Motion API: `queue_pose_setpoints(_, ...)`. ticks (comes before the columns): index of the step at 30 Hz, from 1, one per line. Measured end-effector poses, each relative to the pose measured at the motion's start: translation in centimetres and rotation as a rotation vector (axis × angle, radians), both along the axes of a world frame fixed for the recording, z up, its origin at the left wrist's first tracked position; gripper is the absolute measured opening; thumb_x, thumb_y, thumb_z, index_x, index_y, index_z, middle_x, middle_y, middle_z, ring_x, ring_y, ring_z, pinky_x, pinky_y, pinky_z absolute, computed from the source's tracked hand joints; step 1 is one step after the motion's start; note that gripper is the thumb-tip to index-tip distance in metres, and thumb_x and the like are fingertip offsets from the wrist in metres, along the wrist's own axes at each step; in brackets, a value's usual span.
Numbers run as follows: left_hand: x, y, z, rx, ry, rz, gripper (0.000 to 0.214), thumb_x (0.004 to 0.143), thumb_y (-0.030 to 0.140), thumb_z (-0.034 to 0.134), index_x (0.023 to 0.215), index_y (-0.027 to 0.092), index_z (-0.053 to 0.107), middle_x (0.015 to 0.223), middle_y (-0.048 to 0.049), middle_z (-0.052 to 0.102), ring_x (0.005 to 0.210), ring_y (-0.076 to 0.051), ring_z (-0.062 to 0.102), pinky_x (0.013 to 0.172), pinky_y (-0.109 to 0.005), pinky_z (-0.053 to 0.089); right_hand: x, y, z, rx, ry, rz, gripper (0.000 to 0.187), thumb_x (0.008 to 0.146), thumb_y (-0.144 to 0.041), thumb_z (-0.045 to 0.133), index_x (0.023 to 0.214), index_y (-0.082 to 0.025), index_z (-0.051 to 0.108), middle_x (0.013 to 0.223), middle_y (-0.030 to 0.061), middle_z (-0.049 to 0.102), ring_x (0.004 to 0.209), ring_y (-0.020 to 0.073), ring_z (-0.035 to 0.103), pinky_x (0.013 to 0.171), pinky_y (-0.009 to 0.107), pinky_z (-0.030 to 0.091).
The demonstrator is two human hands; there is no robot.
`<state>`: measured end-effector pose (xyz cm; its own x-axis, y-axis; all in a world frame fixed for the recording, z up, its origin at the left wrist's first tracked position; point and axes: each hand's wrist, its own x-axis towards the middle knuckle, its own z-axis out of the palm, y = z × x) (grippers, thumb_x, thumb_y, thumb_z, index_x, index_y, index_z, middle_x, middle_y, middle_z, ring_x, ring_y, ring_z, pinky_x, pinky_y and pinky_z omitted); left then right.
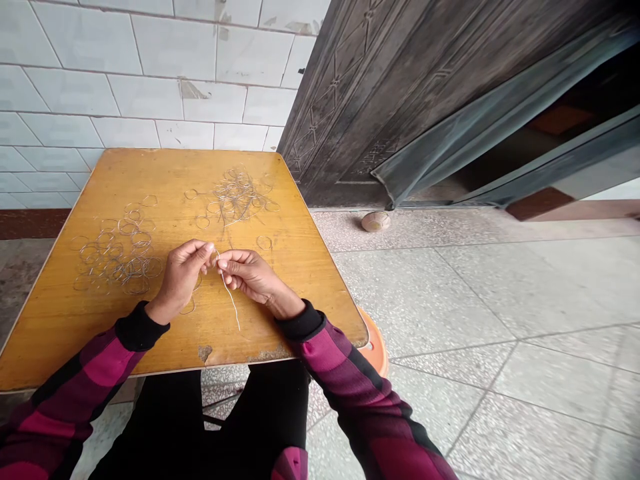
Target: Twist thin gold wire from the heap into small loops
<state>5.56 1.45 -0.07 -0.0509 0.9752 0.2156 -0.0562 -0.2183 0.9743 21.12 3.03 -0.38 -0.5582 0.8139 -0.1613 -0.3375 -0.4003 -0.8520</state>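
Observation:
Close together above the table's near half, my left hand (184,272) and my right hand (253,273) pinch the same thin silvery wire (231,297). Its loose end hangs down from between the fingers towards the table's front edge. How the wire runs inside the fingertips is too small to make out. Left of my left hand lies a spread of wire rings (120,250). Beyond both hands is a second, tangled heap of wire rings (239,197). One single ring (264,243) lies just past my right hand.
The yellow wooden table (165,347) has a chipped front edge and stands against a white tiled wall (170,43). An orange stool (376,343) shows under its right corner. To the right are a dark carved door (345,133), a curtain (450,153) and a round stone-like object (375,221) on the floor.

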Motion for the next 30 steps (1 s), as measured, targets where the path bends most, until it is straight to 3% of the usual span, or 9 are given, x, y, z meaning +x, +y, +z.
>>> queue_pose_setpoints(3, -0.3, 0.1, 0.5, -0.015, 0.044, -0.047, 0.026, 0.084, 0.038, 0.062, 0.069, 0.017, 0.063, 0.058, 0.0027, 0.054, 0.053, -0.008, 0.046, 0.053, -0.023, 0.038, 0.0, -0.1, 0.0, 0.045, -0.042, -0.021, 0.027, 0.065, -0.037, 0.083, 0.076, -0.015, 0.069, 0.056, -0.0062, 0.059, 0.045, 0.0025, 0.051, 0.042, 0.013, 0.042)
queue_pose_setpoints(12, -2.6, 1.0, 3.1, -0.15, 0.272, -0.487, 0.01, 0.072, 0.027, 0.072, 0.076, 0.017, 0.073, 0.071, -0.0049, 0.071, 0.063, -0.014, 0.063, 0.059, -0.025, 0.048, 0.3, -0.1, 0.0, 0.113, -0.184, 0.075, 0.026, 0.067, -0.036, 0.08, 0.068, -0.013, 0.067, 0.055, -0.0038, 0.06, 0.045, 0.0038, 0.052, 0.04, 0.015, 0.039)
queue_pose_setpoints(21, -3.4, 1.2, 3.5, -0.287, 0.259, -0.577, 0.006, 0.062, 0.016, 0.076, 0.064, 0.02, 0.073, 0.057, -0.0025, 0.067, 0.048, -0.011, 0.056, 0.045, -0.021, 0.045, 0.3, -0.1, 0.0, 0.12, -0.238, 0.118, 0.031, 0.065, -0.04, 0.081, 0.067, -0.014, 0.066, 0.052, -0.0046, 0.059, 0.045, 0.0045, 0.052, 0.041, 0.016, 0.039)
queue_pose_setpoints(30, -2.7, 1.1, 2.2, -0.302, 0.071, -0.404, 0.012, 0.061, 0.023, 0.08, 0.066, 0.016, 0.072, 0.057, -0.0034, 0.067, 0.051, -0.012, 0.061, 0.05, -0.023, 0.052, 0.6, -0.1, 0.2, 0.133, -0.215, 0.07, 0.027, 0.064, -0.036, 0.082, 0.076, -0.014, 0.071, 0.059, -0.0038, 0.062, 0.047, 0.0035, 0.052, 0.042, 0.015, 0.04)
